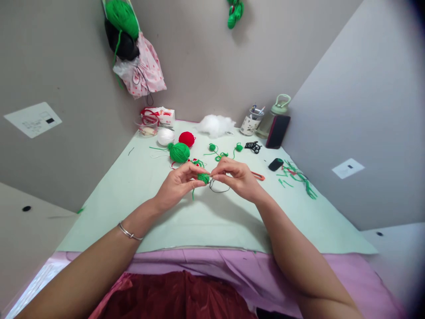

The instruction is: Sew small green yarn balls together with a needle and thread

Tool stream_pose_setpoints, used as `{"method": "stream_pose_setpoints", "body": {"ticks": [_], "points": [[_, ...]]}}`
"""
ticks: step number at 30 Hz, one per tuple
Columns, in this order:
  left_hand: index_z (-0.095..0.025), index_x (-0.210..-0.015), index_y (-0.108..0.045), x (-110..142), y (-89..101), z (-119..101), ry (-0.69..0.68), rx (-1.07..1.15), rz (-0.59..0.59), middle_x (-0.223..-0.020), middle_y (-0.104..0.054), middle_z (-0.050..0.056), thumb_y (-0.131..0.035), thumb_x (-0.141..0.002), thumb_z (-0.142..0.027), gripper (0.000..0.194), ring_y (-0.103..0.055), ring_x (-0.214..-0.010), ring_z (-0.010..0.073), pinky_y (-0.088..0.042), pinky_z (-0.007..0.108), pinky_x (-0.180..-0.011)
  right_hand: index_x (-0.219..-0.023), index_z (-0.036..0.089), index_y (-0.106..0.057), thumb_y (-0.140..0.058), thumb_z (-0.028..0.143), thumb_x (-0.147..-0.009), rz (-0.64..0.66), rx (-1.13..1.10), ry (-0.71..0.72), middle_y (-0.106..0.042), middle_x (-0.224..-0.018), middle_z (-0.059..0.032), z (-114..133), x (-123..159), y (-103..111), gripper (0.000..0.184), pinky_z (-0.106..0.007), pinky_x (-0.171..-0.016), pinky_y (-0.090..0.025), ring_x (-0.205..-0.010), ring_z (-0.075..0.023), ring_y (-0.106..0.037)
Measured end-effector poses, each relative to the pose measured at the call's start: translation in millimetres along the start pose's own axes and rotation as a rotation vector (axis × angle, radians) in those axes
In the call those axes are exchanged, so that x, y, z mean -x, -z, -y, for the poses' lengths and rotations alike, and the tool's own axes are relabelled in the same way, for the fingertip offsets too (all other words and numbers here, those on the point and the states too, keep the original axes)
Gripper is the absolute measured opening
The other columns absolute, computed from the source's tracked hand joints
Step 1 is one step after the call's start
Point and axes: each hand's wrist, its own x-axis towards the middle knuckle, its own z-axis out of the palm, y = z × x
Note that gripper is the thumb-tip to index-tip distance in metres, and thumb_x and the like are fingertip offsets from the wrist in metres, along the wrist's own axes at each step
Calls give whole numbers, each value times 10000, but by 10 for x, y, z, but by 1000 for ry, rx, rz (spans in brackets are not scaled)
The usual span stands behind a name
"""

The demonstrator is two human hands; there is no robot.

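Note:
Between the thumb and fingers of my left hand (179, 181) is a small green crocheted piece (203, 178), with a green yarn tail hanging below it. My right hand (234, 175) is closed in a pinch on a thin, pale needle (209, 176) whose tip meets the green piece. A dark thread (219, 191) loops down under the right fingers. Just behind my left hand lie small red, white and green crocheted bits (195, 162), partly hidden by it. Further back is a green yarn ball (179, 152).
Red (187, 139) and white yarn balls (165, 137) sit behind the green one. White stuffing (216, 125), a pen holder (251, 122), a bottle (265, 126) and a phone (278, 131) line the back. Black scissors (253, 147), an orange cutter (257, 176) and yarn scraps (299, 177) lie right.

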Motion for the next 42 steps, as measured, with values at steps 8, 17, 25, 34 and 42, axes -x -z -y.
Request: {"method": "stream_pose_setpoints", "body": {"ticks": [8, 17, 25, 34, 42], "points": [[-191, -987, -735, -5, 32, 19, 9, -19, -19, -1035, -733, 64, -826, -772, -262, 244, -677, -983, 190, -554, 347, -905, -890, 208, -755, -682, 282, -929, 1, 14, 5, -610, -811, -25, 49, 8, -6, 111, -311, -731, -442, -774, -153, -556], [-196, -950, -737, -7, 8, 65, -2, 2, -32, -995, -739, 57, -852, -732, -260, 254, -687, -944, 190, -562, 353, -883, -832, 199, -742, -707, 267, -908, -44, 23, 17, -599, -794, -21, 19, -23, -88, 108, -299, -733, -445, -779, -150, -562], [-204, -942, -734, -23, 28, 115, -69, -119, -81, -995, -720, 59, -852, -730, -292, 257, -671, -982, 199, -535, 383, -958, -866, 199, -725, -673, 174, -889, -141, 81, -88, -647, -831, -32, -1, -17, -212, 63, -278, -679, -470, -757, -146, -591], [-189, -959, -695, -28, 28, 159, -37, -179, -82, -969, -702, 50, -787, -785, -297, 224, -648, -914, 187, -508, 341, -870, -1076, 229, -683, -560, 200, -976, -106, 313, 108, -684, -917, -58, 57, 31, -332, 161, -285, -749, -521, -811, -159, -639], [-193, -882, -676, -26, 36, 151, -94, -428, -113, -850, -593, 13, -720, -837, -289, 114, -536, -751, 146, -450, 281, -712, -969, 220, -702, -516, 98, -955, -98, 695, 299, -723, -862, -77, 150, 16, -397, 223, -268, -608, -480, -713, -164, -647]]}}
